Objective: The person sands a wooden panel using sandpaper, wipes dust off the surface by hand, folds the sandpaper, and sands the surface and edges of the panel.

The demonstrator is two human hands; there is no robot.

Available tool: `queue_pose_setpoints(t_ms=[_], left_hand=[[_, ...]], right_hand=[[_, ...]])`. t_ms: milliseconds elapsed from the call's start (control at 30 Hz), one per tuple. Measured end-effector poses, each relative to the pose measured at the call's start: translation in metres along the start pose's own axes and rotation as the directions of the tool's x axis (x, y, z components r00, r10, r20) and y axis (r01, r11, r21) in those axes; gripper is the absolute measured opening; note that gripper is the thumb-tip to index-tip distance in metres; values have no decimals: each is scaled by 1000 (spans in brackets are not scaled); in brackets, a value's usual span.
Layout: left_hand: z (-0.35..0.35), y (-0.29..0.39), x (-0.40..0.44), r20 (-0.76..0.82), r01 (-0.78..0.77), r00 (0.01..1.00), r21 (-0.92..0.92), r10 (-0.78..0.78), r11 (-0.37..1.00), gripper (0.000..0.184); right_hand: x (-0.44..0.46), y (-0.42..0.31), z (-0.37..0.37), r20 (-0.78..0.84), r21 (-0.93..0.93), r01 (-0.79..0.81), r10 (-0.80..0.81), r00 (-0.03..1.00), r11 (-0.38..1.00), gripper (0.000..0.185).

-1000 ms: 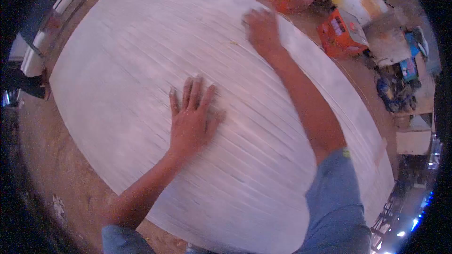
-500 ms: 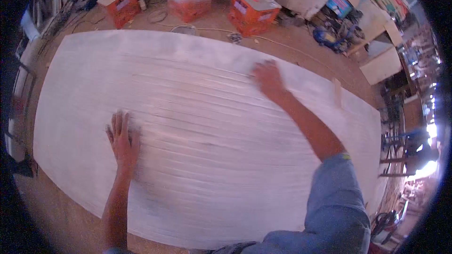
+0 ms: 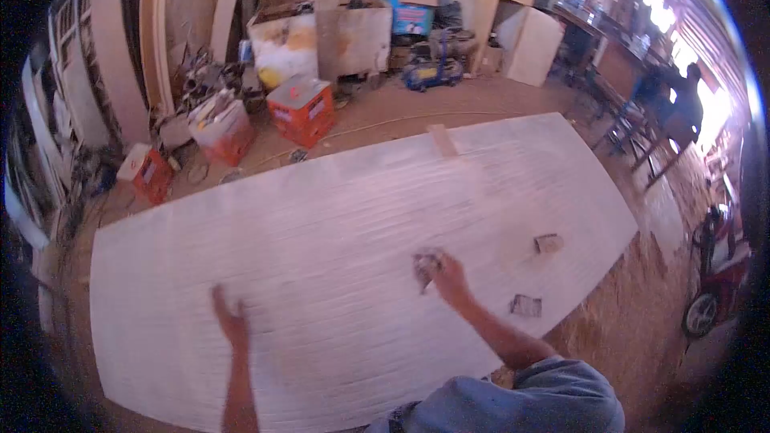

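A large whitish board (image 3: 321, 224) with long grooves or streaks running across its surface lies in front of me. My left hand (image 3: 231, 317) is over its left half, thumb and fingers apart, with nothing in it; whether it touches the board I cannot tell. My right hand (image 3: 449, 277) is closed on a crumpled grey-brown piece (image 3: 425, 266), blurred, perhaps a rag or sandpaper, over the board right of the middle. Right of that hand lie a small brownish block (image 3: 549, 243) and a small grey patterned piece (image 3: 526, 305).
A flat wooden strip (image 3: 443, 141) lies across the board's far edge. Behind it stand an orange box-shaped container (image 3: 301, 111), a blue machine (image 3: 433, 72) and a pale panel (image 3: 535, 46). Planks (image 3: 116, 40) lean at the left. A wheel (image 3: 701, 314) shows at the right.
The view has swung right, bringing the board's right end and the two small pieces into sight. My right hand has moved back toward me and now shows the crumpled piece; my left hand stays open.
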State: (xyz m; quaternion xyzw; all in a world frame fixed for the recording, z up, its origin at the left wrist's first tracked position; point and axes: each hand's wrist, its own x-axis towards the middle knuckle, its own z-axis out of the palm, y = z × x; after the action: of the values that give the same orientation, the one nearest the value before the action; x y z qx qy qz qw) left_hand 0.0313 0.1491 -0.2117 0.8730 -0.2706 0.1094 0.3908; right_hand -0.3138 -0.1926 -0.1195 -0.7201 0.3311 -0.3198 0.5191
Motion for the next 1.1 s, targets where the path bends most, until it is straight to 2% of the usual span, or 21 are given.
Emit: queue_pose_setpoints(t_ms=[33, 100, 133, 167, 200, 267, 300, 333, 400, 500, 567, 600, 633, 700, 733, 800, 833, 900, 933, 1000, 1100], left_hand=[[3, 68, -25, 55, -76, 995, -154, 85, 985, 55], [8, 174, -77, 405, 42, 912, -241, 61, 970, 63], [10, 215, -99, 557, 93, 824, -307, 100, 947, 70], [15, 242, -122, 555, 112, 812, -450, 180, 886, 70], [19, 262, -141, 542, 139, 801, -579, 252, 804, 69], [17, 280, -156, 552, 132, 797, -555, 245, 822, 69], [17, 280, -159, 555, 134, 803, -524, 218, 841, 68], [21, 274, -171, 493, 27, 817, -550, 299, 834, 57], [15, 269, -176, 489, -57, 798, -519, 352, 853, 55], [12, 271, -189, 437, -195, 782, -504, 443, 841, 46], [-2, 286, -194, 598, 218, 779, -541, 189, 812, 42], [21, 271, -201, 579, 396, 805, -686, 128, 610, 37], [28, 270, -206, 579, 390, 803, -688, 139, 612, 37], [33, 277, -214, 744, 725, 667, -655, 16, 211, 33], [33, 286, -217, 748, 725, 663, -651, 27, 223, 33], [33, 307, -225, 835, 821, 550, -545, 21, 168, 29], [39, 308, -227, 843, 826, 536, -532, 31, 184, 29], [49, 310, -229, 853, 725, 475, -518, 216, 454, 32], [52, 316, -228, 861, 726, 455, -506, 226, 467, 32], [55, 333, -226, 918, 651, 308, -394, 249, 648, 31], [50, 358, -231, 929, 648, 263, -369, 259, 666, 23]], right_hand=[[-25, -21, 8, 74, 224, -143, 130, 989, 964, 24], [-56, -33, 23, 76, 216, -171, 158, 985, 961, 23], [-70, -34, 30, 98, 55, -175, 169, 981, 983, 21], [-82, -35, 37, 117, -109, -175, 188, 975, 978, 20], [-91, -36, 35, 98, -107, -180, 190, 977, 978, 20], [-112, -43, 29, 149, -243, -55, 93, 984, 968, 26], [-117, -43, 26, 138, -246, -68, 104, 985, 967, 26], [-126, -37, 14, 201, -193, -23, 62, 978, 981, 25], [-141, -38, -1, 326, -79, 43, -15, 945, 996, 22], [-166, -39, -14, 319, -67, 13, 9, 948, 998, 27], [-179, -22, -18, 220, -58, -3, 15, 975, 998, 26], [-181, -16, -20, 126, -50, -10, 16, 992, 999, 27], [-185, -23, -23, 116, -48, -7, 13, 993, 999, 27], [-195, -35, -29, -5, 39, -11, 11, 1000, 999, 29], [-198, -34, -31, -20, 46, -11, 12, 1000, 999, 29], [-202, -28, -38, -53, 216, -205, 222, 974, 955, 27], [-204, -24, -44, -73, 227, -209, 231, 970, 951, 27], [-207, -13, -60, -172, -151, -153, 127, 977, 977, 27], [-210, -3, -65, -194, -143, -168, 139, 971, 975, 27], [-219, 12, -73, -24, -249, -95, 92, 995, 964, 24], [-224, 4, -87, -43, -341, -145, 139, 989, 929, 22]])
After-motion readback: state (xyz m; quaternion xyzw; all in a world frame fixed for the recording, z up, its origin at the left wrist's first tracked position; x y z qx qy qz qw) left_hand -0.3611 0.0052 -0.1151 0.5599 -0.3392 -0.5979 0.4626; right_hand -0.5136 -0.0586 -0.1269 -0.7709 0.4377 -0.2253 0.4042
